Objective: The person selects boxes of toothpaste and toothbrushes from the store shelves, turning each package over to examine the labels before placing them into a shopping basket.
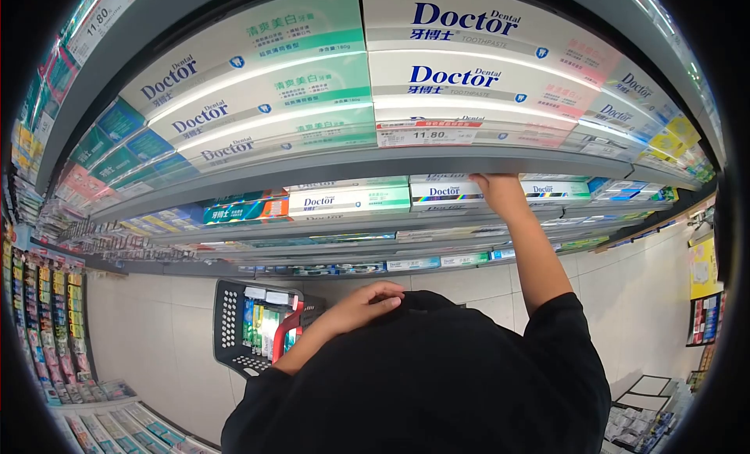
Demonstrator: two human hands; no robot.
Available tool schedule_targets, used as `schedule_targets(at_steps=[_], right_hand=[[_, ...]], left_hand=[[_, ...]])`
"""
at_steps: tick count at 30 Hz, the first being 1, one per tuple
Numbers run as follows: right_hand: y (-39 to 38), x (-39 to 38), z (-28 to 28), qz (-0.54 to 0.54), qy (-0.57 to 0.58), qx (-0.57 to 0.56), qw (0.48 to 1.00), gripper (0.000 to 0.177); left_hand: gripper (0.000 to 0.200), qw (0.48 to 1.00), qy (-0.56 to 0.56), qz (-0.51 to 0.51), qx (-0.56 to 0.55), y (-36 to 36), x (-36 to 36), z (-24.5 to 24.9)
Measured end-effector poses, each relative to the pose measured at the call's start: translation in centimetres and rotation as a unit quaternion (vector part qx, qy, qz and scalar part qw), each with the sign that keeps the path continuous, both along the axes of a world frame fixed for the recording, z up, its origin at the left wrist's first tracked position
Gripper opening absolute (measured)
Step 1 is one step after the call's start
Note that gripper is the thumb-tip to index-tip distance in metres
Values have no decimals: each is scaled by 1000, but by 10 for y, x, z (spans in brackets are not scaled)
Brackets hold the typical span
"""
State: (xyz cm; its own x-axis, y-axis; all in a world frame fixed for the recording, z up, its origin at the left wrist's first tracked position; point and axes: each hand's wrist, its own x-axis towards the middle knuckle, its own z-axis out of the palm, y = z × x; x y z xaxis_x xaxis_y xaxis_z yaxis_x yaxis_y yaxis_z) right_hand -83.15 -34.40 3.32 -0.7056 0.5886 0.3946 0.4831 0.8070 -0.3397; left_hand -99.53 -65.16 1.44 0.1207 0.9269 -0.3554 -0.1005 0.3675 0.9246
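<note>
My right hand (500,195) reaches in under the edge of the upper shelf, at the right end of a toothpaste box (447,192) with a rainbow stripe. Its fingers are mostly hidden, so whether they grip a box does not show. Another white toothpaste box (548,190) lies just right of the wrist, and a green-ended one (349,199) to the left. My left hand (366,306) is held in front of my body with its fingers loosely stretched out, holding nothing visible. Near that arm stands a dark shopping basket (228,329) with a red handle (283,334).
Stacked Doctor toothpaste boxes (461,79) fill the upper shelf, above a price tag (427,135) reading 11.80. The grey shelf edge (328,171) juts out over the lower rows. Boxes lie in the basket on the tiled floor (148,321). Hanging goods (58,298) line the left side.
</note>
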Motion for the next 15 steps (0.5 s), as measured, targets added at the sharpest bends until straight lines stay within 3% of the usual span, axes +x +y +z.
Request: schedule_targets(at_steps=[15], right_hand=[[6, 0, -5, 11, 8, 34, 999, 15]], left_hand=[[34, 995, 18, 95, -12, -18, 1, -2]])
